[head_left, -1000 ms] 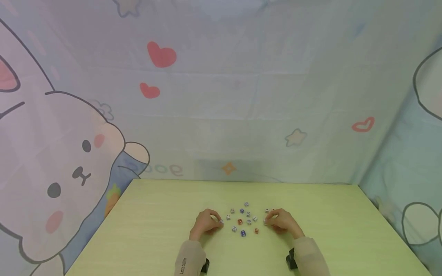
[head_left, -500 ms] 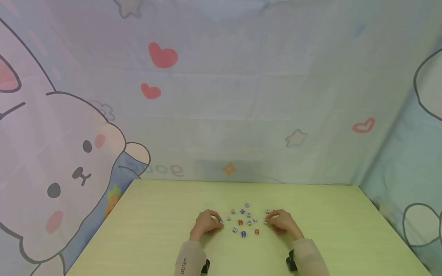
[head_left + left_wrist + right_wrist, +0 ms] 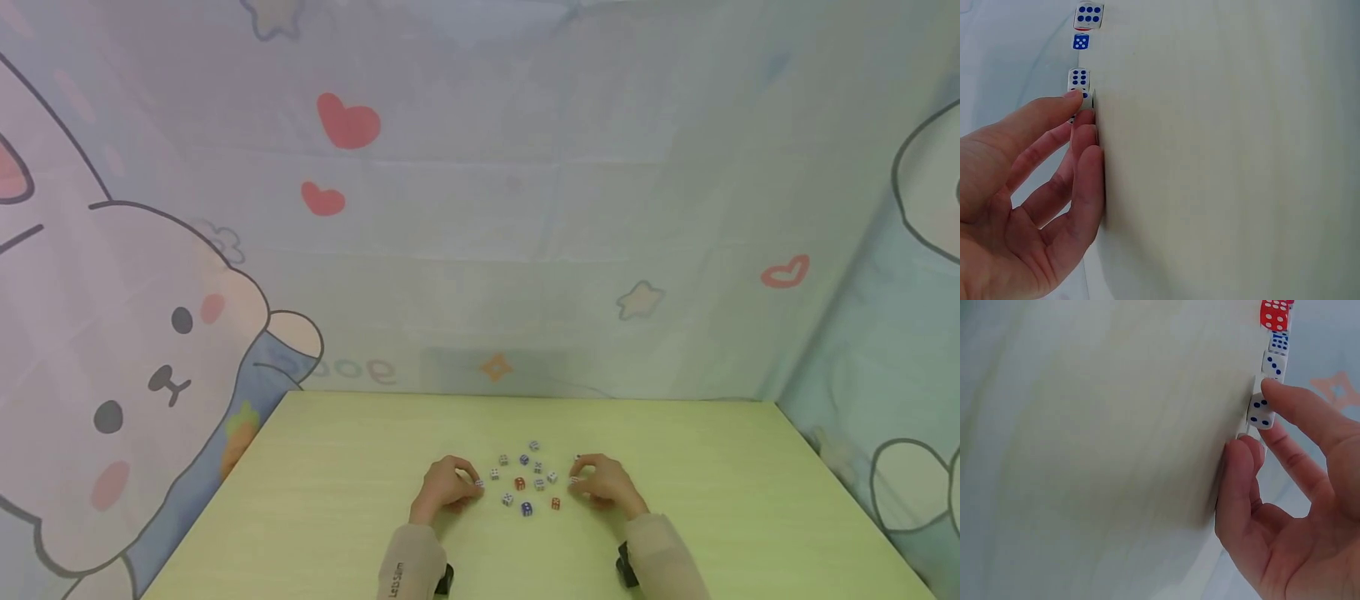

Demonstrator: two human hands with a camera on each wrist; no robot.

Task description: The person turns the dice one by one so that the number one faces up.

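Observation:
Over the left part of the dice group, my left hand pinches a white die with blue pips; its thumb lies against the die in the left wrist view, and the other fingers rest along the table. At the group's right side, my right hand holds another white die between thumb and forefinger. Between the hands lie several small dice: white ones such as this white die, a blue die, a red die and an orange-red die. One die beyond the right fingers is mostly hidden.
The pale yellow-green table reaches back to a cloth backdrop printed with hearts, stars and a rabbit. A black wrist device shows at the right sleeve, another black device at the left sleeve.
My right hand has shifted slightly left and now covers more of the dice behind it. The left hand keeps its place. The head view has turned a little.

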